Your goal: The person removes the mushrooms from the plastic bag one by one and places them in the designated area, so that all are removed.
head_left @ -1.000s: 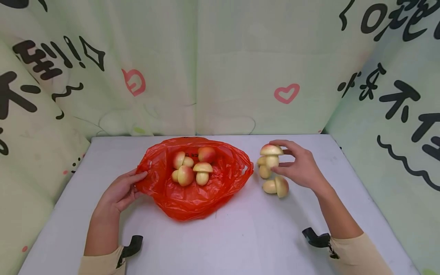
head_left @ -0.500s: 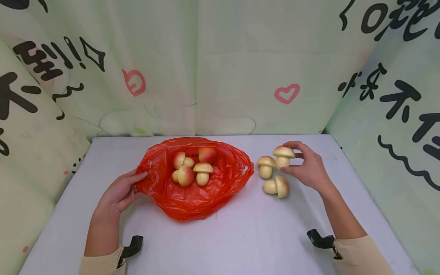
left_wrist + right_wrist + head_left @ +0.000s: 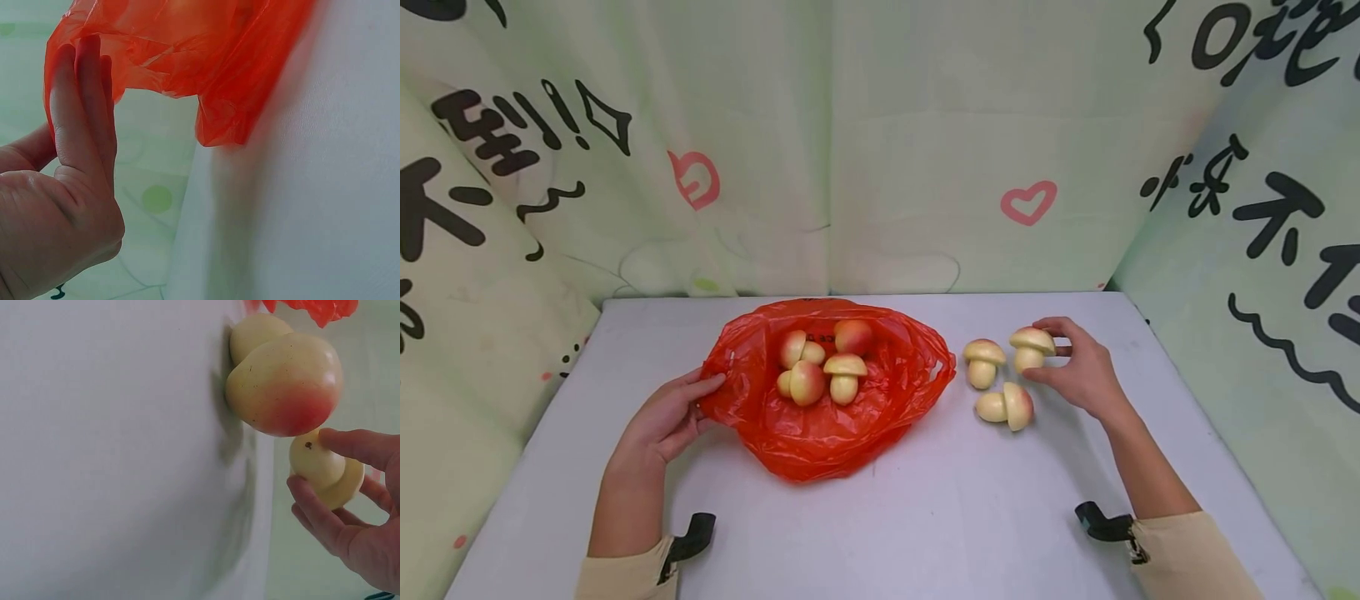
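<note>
My left hand [image 3: 668, 417] pinches the left rim of a red plastic bag [image 3: 790, 446], thumb inside and fingers behind the film. The bag lies spread with its mouth up, and several toy mushrooms [image 3: 845, 377] with red-and-cream caps rest in it. At the right, my right hand [image 3: 1084, 375] grips another mushroom [image 3: 1028, 347] between thumb and fingers, stem down. In the right wrist view, the stem's round base [image 3: 315, 459] faces the camera. Left of that hand stands a mushroom [image 3: 982, 365], and a second one [image 3: 1017, 407] lies on its side nearer me.
Everything sits on a white-covered table [image 3: 910, 533]. A pale green curtain [image 3: 910, 150] with black lettering and pink hearts encloses the back and both sides. The bag's right handle [image 3: 936, 368] lies close to the loose mushrooms.
My right hand has moved right and slightly toward me with its mushroom, away from the standing one it had overlapped. The left hand and bag have stayed in place.
</note>
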`<state>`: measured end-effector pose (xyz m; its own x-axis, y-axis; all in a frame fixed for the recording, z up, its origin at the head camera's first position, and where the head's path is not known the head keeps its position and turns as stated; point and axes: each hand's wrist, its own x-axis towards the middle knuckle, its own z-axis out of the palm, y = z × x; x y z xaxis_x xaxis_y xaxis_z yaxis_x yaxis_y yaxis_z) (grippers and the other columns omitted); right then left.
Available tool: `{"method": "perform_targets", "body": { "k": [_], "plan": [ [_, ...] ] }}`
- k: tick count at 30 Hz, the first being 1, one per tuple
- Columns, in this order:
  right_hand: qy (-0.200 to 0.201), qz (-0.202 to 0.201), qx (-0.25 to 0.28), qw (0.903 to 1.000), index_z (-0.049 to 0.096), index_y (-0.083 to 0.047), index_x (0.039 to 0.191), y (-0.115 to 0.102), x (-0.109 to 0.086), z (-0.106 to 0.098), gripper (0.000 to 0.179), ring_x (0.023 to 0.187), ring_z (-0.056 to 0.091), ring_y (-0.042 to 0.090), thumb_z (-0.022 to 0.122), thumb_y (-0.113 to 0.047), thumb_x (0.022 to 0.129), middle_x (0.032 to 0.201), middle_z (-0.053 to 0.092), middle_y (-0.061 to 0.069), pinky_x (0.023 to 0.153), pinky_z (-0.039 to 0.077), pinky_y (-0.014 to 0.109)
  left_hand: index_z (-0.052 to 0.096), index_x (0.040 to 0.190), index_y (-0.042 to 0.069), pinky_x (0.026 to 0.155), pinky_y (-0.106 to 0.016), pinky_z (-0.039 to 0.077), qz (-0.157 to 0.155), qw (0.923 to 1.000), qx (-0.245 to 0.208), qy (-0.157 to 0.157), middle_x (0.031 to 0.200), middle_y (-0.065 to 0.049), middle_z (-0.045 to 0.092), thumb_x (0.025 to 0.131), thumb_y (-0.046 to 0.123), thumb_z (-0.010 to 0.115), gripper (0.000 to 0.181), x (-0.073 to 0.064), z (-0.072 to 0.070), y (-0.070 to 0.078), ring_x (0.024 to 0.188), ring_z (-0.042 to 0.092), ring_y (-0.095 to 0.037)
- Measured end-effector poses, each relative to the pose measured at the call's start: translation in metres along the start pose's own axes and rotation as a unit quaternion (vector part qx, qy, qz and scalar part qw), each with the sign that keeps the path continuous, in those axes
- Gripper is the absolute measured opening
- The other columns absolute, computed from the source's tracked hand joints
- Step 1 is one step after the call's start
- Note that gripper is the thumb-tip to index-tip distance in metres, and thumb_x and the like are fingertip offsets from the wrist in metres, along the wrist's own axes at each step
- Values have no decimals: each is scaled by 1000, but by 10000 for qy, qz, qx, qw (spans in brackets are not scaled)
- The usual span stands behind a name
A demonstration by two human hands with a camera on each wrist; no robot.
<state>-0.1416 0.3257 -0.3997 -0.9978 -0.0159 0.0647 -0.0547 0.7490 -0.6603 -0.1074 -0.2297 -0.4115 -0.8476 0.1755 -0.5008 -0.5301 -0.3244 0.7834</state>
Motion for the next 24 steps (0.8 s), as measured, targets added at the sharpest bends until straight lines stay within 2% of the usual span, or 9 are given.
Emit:
{"method": "perform_targets", "body": {
  "k": [13, 24],
  "plan": [
    [-259, 264, -9, 9993, 53, -10, 146, 11, 3, 9, 69, 121, 60, 47, 85, -21, 87, 148, 53, 25, 84, 52, 37, 33, 162, 18, 94, -26, 60, 13, 9999, 88, 104, 116, 12, 72, 102, 28, 68, 70, 2, 3, -1, 104, 73, -9],
    [-302, 252, -28, 9992, 55, -10, 144, 17, 6, 14, 58, 122, 62, 47, 79, -19, 92, 146, 55, 23, 83, 54, 34, 33, 162, 17, 92, -26, 60, 29, 10000, 40, 61, 116, 11, 73, 102, 29, 68, 71, 1, 1, 0, 104, 74, -9]
  ]
}}
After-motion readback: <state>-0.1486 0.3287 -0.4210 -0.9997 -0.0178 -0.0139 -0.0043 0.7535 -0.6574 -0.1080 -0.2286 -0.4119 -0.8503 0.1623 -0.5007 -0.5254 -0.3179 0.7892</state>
